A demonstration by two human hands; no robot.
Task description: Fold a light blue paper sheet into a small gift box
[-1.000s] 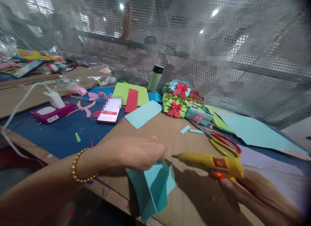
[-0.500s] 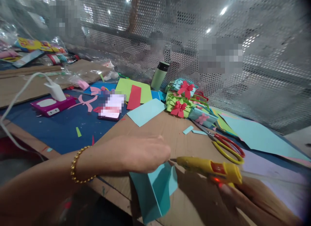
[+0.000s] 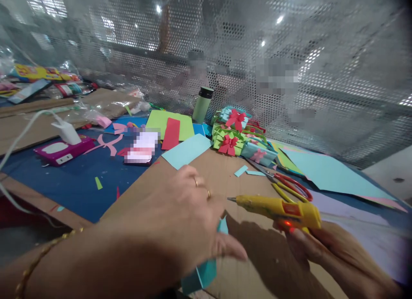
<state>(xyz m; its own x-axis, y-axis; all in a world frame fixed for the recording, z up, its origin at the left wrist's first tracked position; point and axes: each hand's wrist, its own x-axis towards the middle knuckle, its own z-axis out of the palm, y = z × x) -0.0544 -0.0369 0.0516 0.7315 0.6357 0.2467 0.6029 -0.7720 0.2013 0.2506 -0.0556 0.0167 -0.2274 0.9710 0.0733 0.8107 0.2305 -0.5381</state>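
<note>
In the head view my right hand (image 3: pixel 331 252) is closed around a yellow hot glue gun (image 3: pixel 270 208). A red light glows on the gun, and its metal tip points left. My left hand (image 3: pixel 189 209), with rings and a gold bracelet, reaches over a folded light-blue paper piece (image 3: pixel 206 275). Its thumb is stretched out and its fingers are apart, slightly blurred. Most of the paper piece is hidden beneath that hand; whether they touch I cannot tell. The gun's tip is close to my left hand, with a gap between them.
Scissors (image 3: pixel 283 181) with red and yellow handles lie behind the gun. Paper baskets with flowers (image 3: pixel 228 142) stand near a green bottle (image 3: pixel 202 105). A phone (image 3: pixel 142 148) and a purple power strip (image 3: pixel 64 151) with a white cable are at left. Blue sheets (image 3: pixel 337 170) lie right.
My left hand has turned and opened, its fingers lifting and thumb spreading over the folded paper, now more covered. The glue gun stays in my right hand. The view has shifted slightly.
</note>
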